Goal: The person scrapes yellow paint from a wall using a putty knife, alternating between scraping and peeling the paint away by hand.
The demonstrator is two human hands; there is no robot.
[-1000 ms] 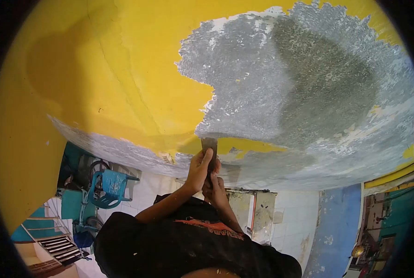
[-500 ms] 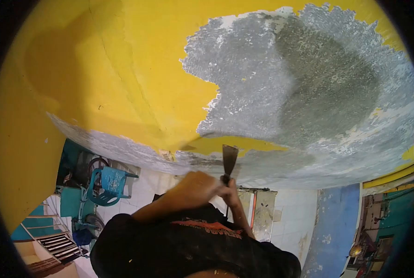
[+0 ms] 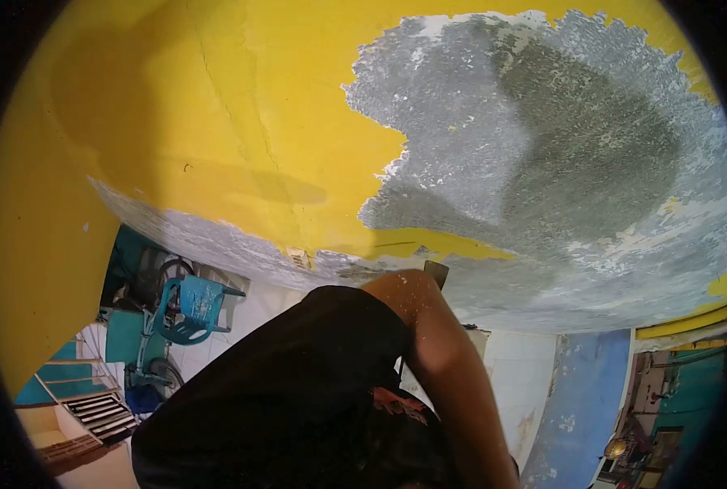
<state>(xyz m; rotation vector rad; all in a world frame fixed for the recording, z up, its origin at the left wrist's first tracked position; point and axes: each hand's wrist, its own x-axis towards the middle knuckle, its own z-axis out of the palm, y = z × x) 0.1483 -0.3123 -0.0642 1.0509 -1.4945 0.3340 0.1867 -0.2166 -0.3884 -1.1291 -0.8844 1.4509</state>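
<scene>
My left arm (image 3: 453, 359) is bent across the front of my chest, elbow toward the wall, with light specks on the skin. Its forearm runs down to the lower right, and my left hand lies outside the frame. Just past the elbow shows the blade of a scraper (image 3: 437, 273), close to the wall. My right hand, which was round its handle, is hidden behind the left arm. The wall carries yellow paint (image 3: 298, 122) beside a large bare grey patch (image 3: 461, 147) with ragged edges. A narrow yellow strip (image 3: 453, 243) lies along the patch's lower edge.
A turquoise plastic chair (image 3: 194, 310) and a bicycle (image 3: 164, 371) stand at the left. Below them is a rack with slats (image 3: 98, 416). A blue wall section (image 3: 587, 399) is at the right, with cluttered things beyond it. Thin cracks run through the yellow paint.
My left arm has swung up and across, its elbow now in front of the scraper's handle and my right hand. The scraper blade has shifted slightly right. The view has moved a little.
</scene>
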